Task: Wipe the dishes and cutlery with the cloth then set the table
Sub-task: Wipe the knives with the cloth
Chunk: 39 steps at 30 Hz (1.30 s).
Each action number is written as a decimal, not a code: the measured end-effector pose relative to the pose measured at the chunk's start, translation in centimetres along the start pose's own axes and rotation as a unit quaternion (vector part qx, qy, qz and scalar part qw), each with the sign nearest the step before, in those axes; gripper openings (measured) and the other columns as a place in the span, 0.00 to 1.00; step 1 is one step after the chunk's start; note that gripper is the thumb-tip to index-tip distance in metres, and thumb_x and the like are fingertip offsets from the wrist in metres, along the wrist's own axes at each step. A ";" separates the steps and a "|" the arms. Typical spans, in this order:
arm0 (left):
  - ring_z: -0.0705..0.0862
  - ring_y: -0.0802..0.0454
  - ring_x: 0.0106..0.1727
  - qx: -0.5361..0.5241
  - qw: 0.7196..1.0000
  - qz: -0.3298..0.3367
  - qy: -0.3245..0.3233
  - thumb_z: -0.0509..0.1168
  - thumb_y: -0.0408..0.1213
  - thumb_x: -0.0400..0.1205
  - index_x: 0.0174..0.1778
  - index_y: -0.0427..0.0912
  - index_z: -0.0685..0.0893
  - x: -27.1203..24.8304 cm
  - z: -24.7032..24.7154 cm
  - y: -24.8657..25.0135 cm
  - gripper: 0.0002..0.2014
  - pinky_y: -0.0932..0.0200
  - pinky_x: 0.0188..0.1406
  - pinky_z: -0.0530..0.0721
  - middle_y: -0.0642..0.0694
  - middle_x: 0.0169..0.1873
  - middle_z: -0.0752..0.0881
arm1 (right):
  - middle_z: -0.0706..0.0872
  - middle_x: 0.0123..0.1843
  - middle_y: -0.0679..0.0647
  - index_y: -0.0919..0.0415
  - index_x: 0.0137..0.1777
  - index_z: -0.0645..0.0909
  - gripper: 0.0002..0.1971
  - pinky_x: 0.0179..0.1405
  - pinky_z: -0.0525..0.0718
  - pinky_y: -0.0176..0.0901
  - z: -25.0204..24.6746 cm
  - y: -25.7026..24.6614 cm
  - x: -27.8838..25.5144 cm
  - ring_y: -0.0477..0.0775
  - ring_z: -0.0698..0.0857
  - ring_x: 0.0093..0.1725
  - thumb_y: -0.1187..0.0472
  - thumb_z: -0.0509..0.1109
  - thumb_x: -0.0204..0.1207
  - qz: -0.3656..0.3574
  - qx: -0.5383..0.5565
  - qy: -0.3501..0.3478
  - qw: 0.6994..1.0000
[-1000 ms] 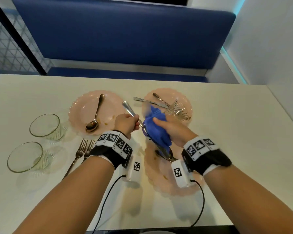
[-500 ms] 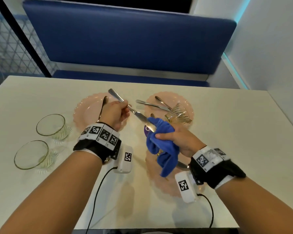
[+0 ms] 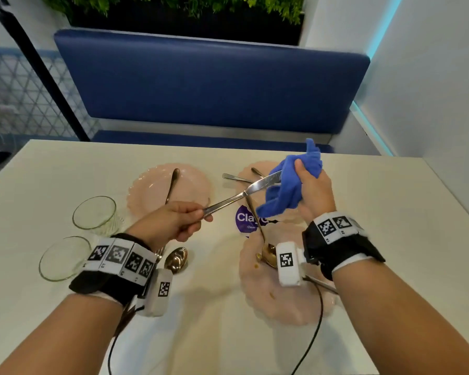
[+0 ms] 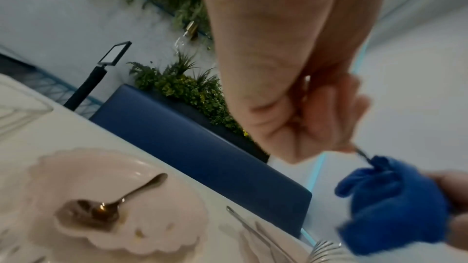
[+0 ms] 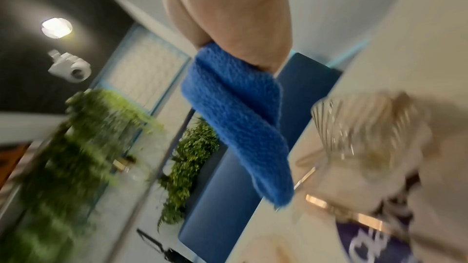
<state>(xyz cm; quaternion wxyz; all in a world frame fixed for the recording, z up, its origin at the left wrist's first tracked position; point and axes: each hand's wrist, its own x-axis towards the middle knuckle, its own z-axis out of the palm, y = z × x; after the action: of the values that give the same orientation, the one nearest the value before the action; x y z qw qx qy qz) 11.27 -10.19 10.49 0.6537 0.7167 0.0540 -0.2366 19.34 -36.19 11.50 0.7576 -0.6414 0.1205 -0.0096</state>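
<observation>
My left hand (image 3: 184, 223) grips the handle of a silver table knife (image 3: 244, 194) and holds it above the table, blade pointing right and away. My right hand (image 3: 310, 185) grips a bunched blue cloth (image 3: 287, 185) wrapped round the blade tip. In the left wrist view the cloth (image 4: 395, 203) covers the blade end. From the right wrist, the cloth (image 5: 238, 111) hangs from my palm. Three pink scalloped plates lie on the table: far left (image 3: 152, 190) with a spoon (image 3: 172, 185), far right (image 3: 245, 171) with cutlery, and near right (image 3: 279, 301) with a gold spoon (image 3: 268, 253).
Two clear glasses (image 3: 94, 212) (image 3: 61, 258) stand at the left. A gold spoon (image 3: 176, 259) lies by my left wrist. A ribbed glass (image 5: 354, 127) lies on the far right plate. A purple round sticker (image 3: 244, 219) marks the table (image 3: 390, 239). A blue bench (image 3: 209, 85) runs behind.
My right hand has slid the cloth up and away along the blade to its tip. My left hand lowered the handle and turned the knife to point right. The camera tilted up.
</observation>
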 end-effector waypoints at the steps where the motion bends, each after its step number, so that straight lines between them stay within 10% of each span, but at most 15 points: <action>1: 0.66 0.60 0.19 -0.026 0.999 0.009 0.036 0.54 0.30 0.86 0.45 0.35 0.83 0.0 0.3 -0.4 0.12 0.71 0.17 0.63 0.50 0.20 0.72 | 0.85 0.45 0.50 0.57 0.52 0.77 0.08 0.45 0.86 0.47 0.5 0.6 -0.1 0.52 0.86 0.46 0.52 0.66 0.80 0.013 0.026 0.022 0.999; 4: 0.65 0.61 0.17 -0.064 0.992 0.023 0.110 0.54 0.31 0.86 0.42 0.36 0.83 -0.1 1.3 -1.1 0.13 0.72 0.16 0.62 0.50 0.20 0.70 | 0.84 0.57 0.54 0.57 0.58 0.78 0.24 0.56 0.85 0.55 1.7 2.9 -0.7 0.59 0.86 0.58 0.39 0.69 0.72 0.081 0.092 -0.001 0.992; 6: 0.65 0.62 0.16 -0.044 0.993 0.026 0.103 0.54 0.30 0.86 0.42 0.37 0.83 -0.3 2.5 -1.5 0.13 0.72 0.15 0.63 0.49 0.21 0.69 | 0.86 0.52 0.50 0.52 0.52 0.80 0.17 0.60 0.84 0.54 3.0 3.1 -1.6 0.56 0.86 0.57 0.40 0.64 0.75 0.075 0.067 -0.042 0.994; 9: 0.64 0.63 0.15 -0.006 0.995 0.033 0.096 0.55 0.30 0.86 0.42 0.37 0.81 -0.4 4.7 -1.7 0.11 0.72 0.15 0.61 0.47 0.22 0.68 | 0.83 0.32 0.51 0.63 0.42 0.73 0.15 0.38 0.83 0.38 4.8 2.7 -2.1 0.43 0.85 0.31 0.58 0.51 0.87 0.065 0.081 -0.099 0.990; 18: 0.73 0.59 0.16 -0.120 0.979 0.022 0.166 0.56 0.28 0.85 0.36 0.36 0.79 0.0 5.0 -1.1 0.12 0.68 0.19 0.69 0.49 0.17 0.81 | 0.89 0.41 0.59 0.70 0.58 0.79 0.10 0.26 0.84 0.39 9.0 4.6 -6.6 0.50 0.89 0.34 0.66 0.64 0.80 0.092 0.034 -0.205 0.974; 23: 0.83 0.53 0.43 0.051 0.994 -0.050 0.086 0.67 0.40 0.79 0.55 0.46 0.79 -1.0 2.1 0.2 0.10 0.61 0.35 0.77 0.48 0.46 0.87 | 0.89 0.45 0.57 0.61 0.55 0.81 0.08 0.39 0.91 0.53 7.8 5.1 -7.2 0.55 0.89 0.42 0.65 0.70 0.77 0.082 -0.014 -0.225 0.971; 26: 0.80 0.50 0.56 -0.081 0.991 -0.017 0.104 0.63 0.40 0.82 0.69 0.47 0.73 -0.4 0.2 1.3 0.19 0.56 0.47 0.78 0.47 0.58 0.82 | 0.90 0.47 0.57 0.60 0.55 0.82 0.07 0.44 0.89 0.54 7.5 5.2 -7.6 0.53 0.89 0.46 0.63 0.70 0.77 0.065 -0.039 -0.247 0.966; 31: 0.82 0.56 0.30 -0.210 0.967 -0.008 0.147 0.56 0.40 0.86 0.38 0.45 0.80 0.3 2.1 1.5 0.12 0.66 0.25 0.79 0.54 0.21 0.85 | 0.88 0.47 0.55 0.61 0.54 0.82 0.09 0.46 0.87 0.37 8.8 5.9 -8.7 0.50 0.88 0.46 0.66 0.72 0.75 0.031 -0.103 -0.263 0.959; 39: 0.79 0.54 0.38 -0.321 0.923 -0.020 0.210 0.53 0.38 0.87 0.41 0.42 0.80 -0.2 -0.6 -0.7 0.13 0.57 0.46 0.82 0.48 0.35 0.77 | 0.90 0.54 0.58 0.60 0.58 0.83 0.14 0.59 0.84 0.48 4.8 6.0 -7.9 0.54 0.88 0.54 0.64 0.75 0.72 0.139 -0.154 -0.318 0.925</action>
<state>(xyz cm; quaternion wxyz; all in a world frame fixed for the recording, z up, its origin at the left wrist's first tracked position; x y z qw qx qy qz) 10.92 -9.50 9.92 0.8177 0.5003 0.2773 -0.0637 11.74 -29.13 7.68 0.6418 -0.6962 -0.0387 0.3192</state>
